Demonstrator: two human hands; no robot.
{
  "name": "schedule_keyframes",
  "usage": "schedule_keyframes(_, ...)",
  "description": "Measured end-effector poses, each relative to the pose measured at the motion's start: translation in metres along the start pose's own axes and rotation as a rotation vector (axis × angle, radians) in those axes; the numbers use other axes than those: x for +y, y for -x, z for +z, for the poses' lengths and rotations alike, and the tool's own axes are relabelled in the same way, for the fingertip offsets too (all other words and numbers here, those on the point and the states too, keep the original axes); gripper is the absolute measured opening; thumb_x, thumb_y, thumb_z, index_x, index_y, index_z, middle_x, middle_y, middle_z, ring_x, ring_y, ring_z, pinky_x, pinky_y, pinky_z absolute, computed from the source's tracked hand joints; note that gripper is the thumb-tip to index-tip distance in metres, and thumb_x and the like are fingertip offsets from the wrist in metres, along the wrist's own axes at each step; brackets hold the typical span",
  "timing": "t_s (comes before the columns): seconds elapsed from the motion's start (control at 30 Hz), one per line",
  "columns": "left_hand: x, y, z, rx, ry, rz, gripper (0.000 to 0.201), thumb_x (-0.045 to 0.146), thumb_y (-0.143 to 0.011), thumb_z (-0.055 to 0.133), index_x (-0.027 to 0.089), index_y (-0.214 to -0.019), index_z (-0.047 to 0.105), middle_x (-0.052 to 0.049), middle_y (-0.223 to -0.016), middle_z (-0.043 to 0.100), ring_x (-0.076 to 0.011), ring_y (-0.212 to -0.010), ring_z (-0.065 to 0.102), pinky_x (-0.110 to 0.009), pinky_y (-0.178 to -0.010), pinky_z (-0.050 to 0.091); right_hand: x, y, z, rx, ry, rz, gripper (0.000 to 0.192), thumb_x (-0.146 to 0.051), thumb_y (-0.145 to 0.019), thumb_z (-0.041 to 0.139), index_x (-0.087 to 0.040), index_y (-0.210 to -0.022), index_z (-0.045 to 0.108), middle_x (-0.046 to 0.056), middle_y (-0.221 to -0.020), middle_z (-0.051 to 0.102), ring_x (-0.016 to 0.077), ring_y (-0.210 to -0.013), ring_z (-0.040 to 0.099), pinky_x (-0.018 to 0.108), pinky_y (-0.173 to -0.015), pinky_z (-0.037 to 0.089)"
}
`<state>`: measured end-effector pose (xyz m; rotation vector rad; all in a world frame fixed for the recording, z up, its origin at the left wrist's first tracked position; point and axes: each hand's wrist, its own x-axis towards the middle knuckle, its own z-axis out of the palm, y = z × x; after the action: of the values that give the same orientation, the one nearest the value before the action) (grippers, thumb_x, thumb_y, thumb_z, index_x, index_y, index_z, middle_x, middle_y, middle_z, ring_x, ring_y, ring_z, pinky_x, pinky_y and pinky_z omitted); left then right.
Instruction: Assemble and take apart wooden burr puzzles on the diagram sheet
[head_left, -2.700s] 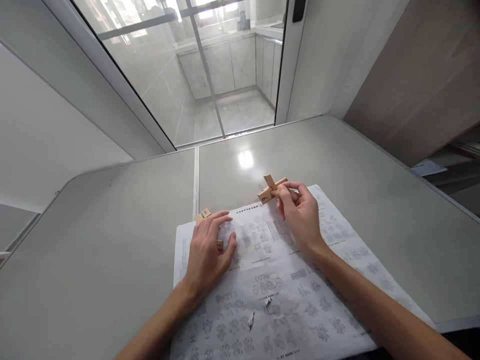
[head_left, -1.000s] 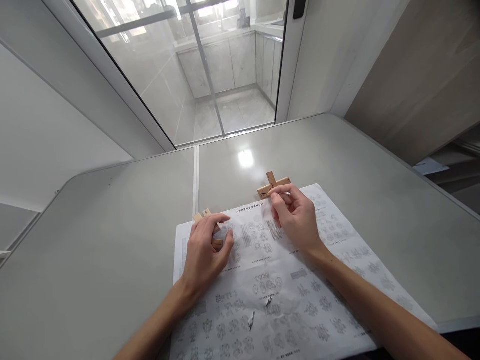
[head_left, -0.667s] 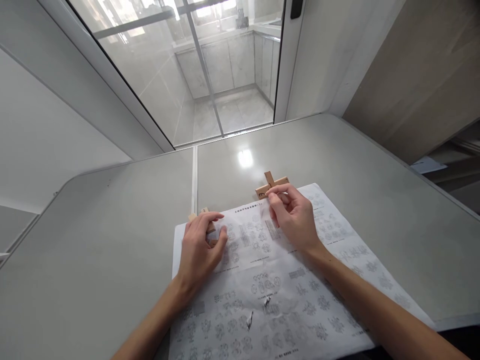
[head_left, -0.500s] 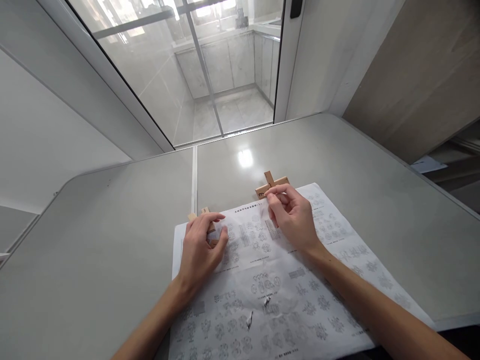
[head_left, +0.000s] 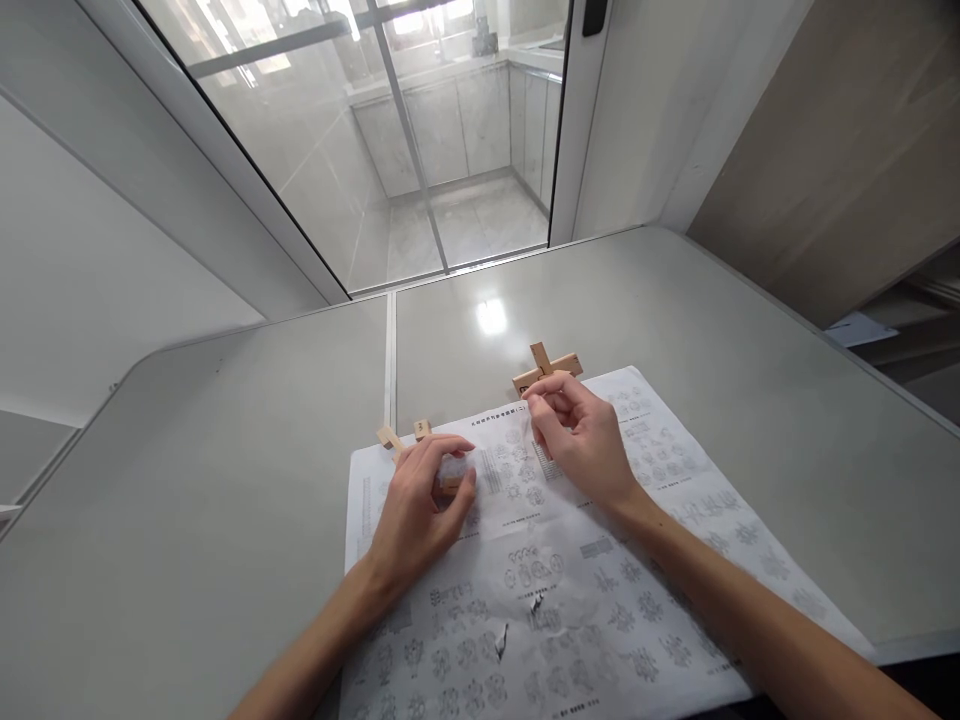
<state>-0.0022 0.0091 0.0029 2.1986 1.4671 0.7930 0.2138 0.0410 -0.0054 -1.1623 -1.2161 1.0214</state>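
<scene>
Left hand: the left hand (head_left: 416, 510) lies palm down on the sheet, fingers curled and closed over a small pale wooden puzzle block (head_left: 450, 481) pinched between thumb and fingertips.
Right hand: the right hand (head_left: 581, 440) is curled with fingertips drawn together at the near end of the cross-shaped pale wooden puzzle assembly (head_left: 546, 367); it touches the cross, but whether it truly grips it I cannot tell.
Cross: two notched light-wood bars joined at right angles, with a small dark mark printed on one arm. It sits at the far edge of the sheet, partly on bare table.
Loose pieces: two short pale wooden puzzle bars (head_left: 390, 440) show just beyond the left fingertips, at the sheet's far left corner, one angled and one stubby (head_left: 423, 429).
Count: one cross, one block in hand, two loose bars.
Sheet: one white printed instruction sheet (head_left: 600, 620) covered in small grey diagrams, creased, lying along the near edge of the table.
Table: a grey matte table (head_left: 187, 480) with a seam running away from the near edge; a glass sliding door (head_left: 360, 130) stands beyond its far edge.
</scene>
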Motion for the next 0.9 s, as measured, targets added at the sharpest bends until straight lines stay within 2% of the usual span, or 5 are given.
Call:
schedule_keyframes(0.23, 0.002, 0.001, -0.002, -0.054, 0.123, -0.012, 0.016, 0.026, -0.103, 0.057, 0.025, -0.118, 0.063, -0.008, -0.125, 0.068, -0.0188, -0.092, 0.068, -0.029, -0.064, 0.055, 0.004, 0.000, 0.000, -0.020, 0.035, -0.007, 0.014, -0.031, -0.099, 0.061, -0.023, -0.088, 0.063, -0.006, -0.057, 0.052, 0.0132, -0.051, 0.051, 0.028, -0.050, 0.043)
schedule_keyframes(0.33, -0.001, 0.001, -0.003, -0.043, 0.122, 0.035, 0.017, 0.026, -0.105, 0.057, 0.026, -0.121, 0.063, -0.009, -0.129, 0.067, -0.0179, -0.089, 0.068, -0.032, -0.072, 0.060, 0.005, 0.000, 0.000, -0.036, 0.074, -0.009, 0.013, -0.031, -0.098, 0.061, -0.023, -0.088, 0.064, -0.006, -0.058, 0.052, 0.0133, -0.051, 0.051, 0.029, -0.051, 0.041)
schedule_keyframes(0.5, -0.008, -0.003, -0.007, 0.052, 0.025, 0.070, 0.014, 0.023, -0.106, 0.054, 0.024, -0.117, 0.062, -0.008, -0.124, 0.069, -0.0222, -0.114, 0.069, -0.038, -0.097, 0.057, 0.004, 0.000, 0.001, -0.099, 0.085, -0.032, 0.013, -0.029, -0.098, 0.060, -0.023, -0.087, 0.064, -0.006, -0.058, 0.052, 0.0132, -0.052, 0.050, 0.030, -0.052, 0.041)
schedule_keyframes(0.73, -0.011, -0.007, -0.010, 0.113, 0.004, -0.062, 0.014, 0.030, -0.105, 0.056, 0.024, -0.112, 0.067, -0.005, -0.117, 0.073, -0.0205, -0.101, 0.070, -0.033, -0.084, 0.056, 0.006, 0.007, 0.007, -0.312, 0.188, -0.222, 0.005, -0.020, -0.094, 0.064, -0.021, -0.092, 0.068, -0.002, -0.071, 0.063, 0.0135, -0.061, 0.056, 0.029, -0.056, 0.045)
schedule_keyframes(0.9, -0.014, -0.008, -0.011, 0.111, -0.003, -0.094, 0.013, 0.029, -0.103, 0.058, 0.025, -0.110, 0.068, -0.004, -0.113, 0.074, -0.0201, -0.096, 0.070, -0.032, -0.078, 0.055, 0.012, 0.012, 0.010, -0.528, 0.250, -0.409, 0.017, -0.019, -0.092, 0.070, -0.023, -0.108, 0.072, 0.005, -0.100, 0.071, 0.0201, -0.092, 0.067, 0.036, -0.081, 0.056)
